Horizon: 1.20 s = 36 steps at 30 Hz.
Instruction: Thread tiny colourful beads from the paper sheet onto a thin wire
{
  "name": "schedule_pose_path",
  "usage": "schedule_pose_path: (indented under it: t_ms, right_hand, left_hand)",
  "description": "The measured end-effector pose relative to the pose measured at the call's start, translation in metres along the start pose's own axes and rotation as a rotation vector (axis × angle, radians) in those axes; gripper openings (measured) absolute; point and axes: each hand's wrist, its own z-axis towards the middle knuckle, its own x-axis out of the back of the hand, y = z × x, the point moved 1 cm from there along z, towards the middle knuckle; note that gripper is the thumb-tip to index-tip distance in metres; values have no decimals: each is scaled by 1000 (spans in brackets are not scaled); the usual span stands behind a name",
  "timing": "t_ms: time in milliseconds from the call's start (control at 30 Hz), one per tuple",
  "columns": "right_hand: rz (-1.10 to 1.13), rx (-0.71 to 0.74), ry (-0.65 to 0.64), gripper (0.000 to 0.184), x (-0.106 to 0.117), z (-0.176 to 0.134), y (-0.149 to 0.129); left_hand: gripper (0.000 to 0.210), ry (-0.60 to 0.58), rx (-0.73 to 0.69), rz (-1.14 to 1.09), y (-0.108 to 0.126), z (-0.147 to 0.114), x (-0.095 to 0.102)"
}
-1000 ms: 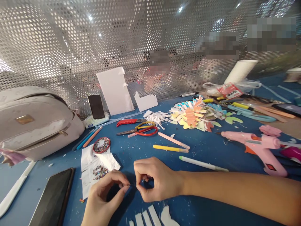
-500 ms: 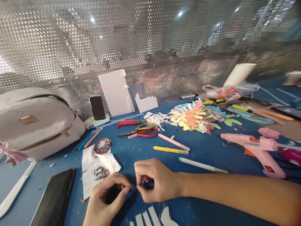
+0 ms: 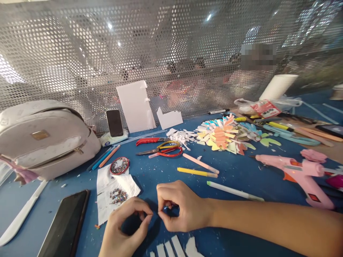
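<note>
My left hand is closed in a pinch, thumb tip against forefinger, just in front of a white tissue. Facing it, my right hand also pinches, its fingertips a short gap away. Whatever either pinch holds is too small to make out. Small bluish specks show inside the curl of my right hand. On the tissue lies a heap of tiny multicoloured beads or gems. A red-rimmed round dish with similar bits sits at its far end. White cut strips lie below my hands.
A phone and a white plastic knife lie left, before a pale backpack. Scissors, markers and paper cuttings lie ahead. A pink glue gun rests right. A perforated metal screen stands behind.
The camera view has shifted slightly, so everything sits a little farther right in the picture. Both hands keep their pinched poses.
</note>
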Motion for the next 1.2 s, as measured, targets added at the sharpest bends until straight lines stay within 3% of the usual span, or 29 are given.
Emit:
schedule_pose_path:
  t_ms: [367, 500, 667, 833, 1033, 1200]
  right_hand:
    - [-22, 59, -23, 5, 0, 1, -2]
    - [-32, 64, -99, 14, -2, 0, 1]
    - [-70, 157, -117, 5, -1, -2, 1]
    - [-70, 195, -149, 9, -1, -2, 1]
    - [-49, 278, -229, 12, -3, -2, 0]
    - [-24, 310, -199, 6, -4, -2, 2]
  left_hand:
    - [8, 1, 21, -82, 0, 1, 0]
    - [11, -5, 12, -81, -1, -1, 0]
    - [17, -4, -139, 63, 2, -3, -1]
    - [16, -104, -376, 216, 6, -7, -3]
    - [14, -199, -463, 283, 3, -10, -4]
    - [14, -42, -507, 157, 0, -12, -6]
